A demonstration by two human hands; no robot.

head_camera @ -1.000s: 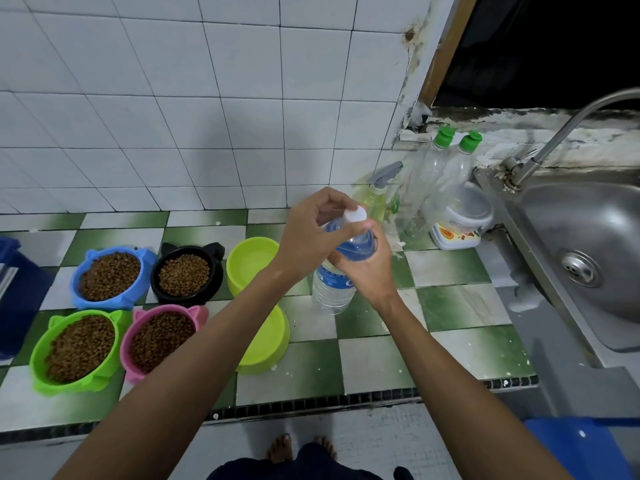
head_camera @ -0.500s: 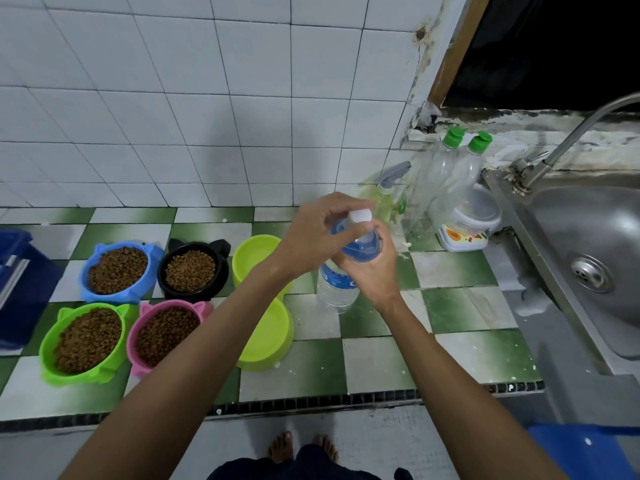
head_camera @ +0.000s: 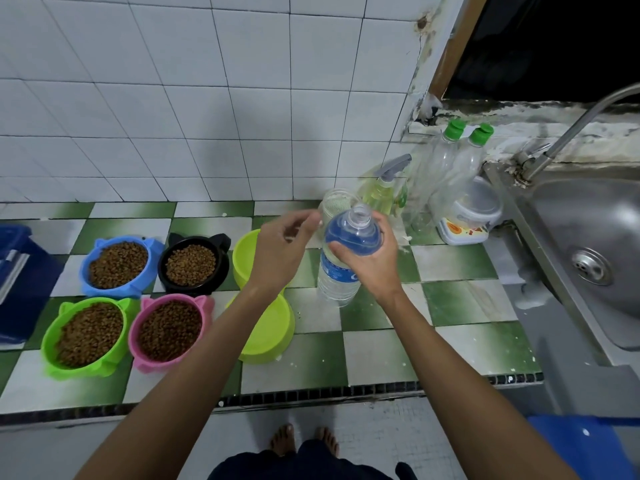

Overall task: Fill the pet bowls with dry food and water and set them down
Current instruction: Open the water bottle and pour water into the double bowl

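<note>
A green-and-white checkered table (head_camera: 388,355) runs along a white tiled wall, with a steel sink (head_camera: 595,258) at its right end. On the left part of the table stand four bowls holding dry food: a blue bowl (head_camera: 119,263) and a black bowl (head_camera: 192,265) behind, a green bowl (head_camera: 85,336) and a pink bowl (head_camera: 169,330) in front. Just right of them are two yellow-green bowls, one behind (head_camera: 244,258) and one in front (head_camera: 270,337), partly hidden by the left forearm.

A clear water bottle (head_camera: 341,271) stands upright on the table right of those bowls, its neck open and uncapped. The right hand (head_camera: 372,258) has its grip clamped round the bottle's blue upper shoulder, fingers wrapped from the right side, so the neck rises above the grip and the labelled body hangs below it. The left hand (head_camera: 280,251) hovers just left of the bottle's neck with its fingers curled together; I cannot tell what they pinch. Behind the bottle stand a spray bottle (head_camera: 384,188) and two green-capped bottles (head_camera: 446,161).
</note>
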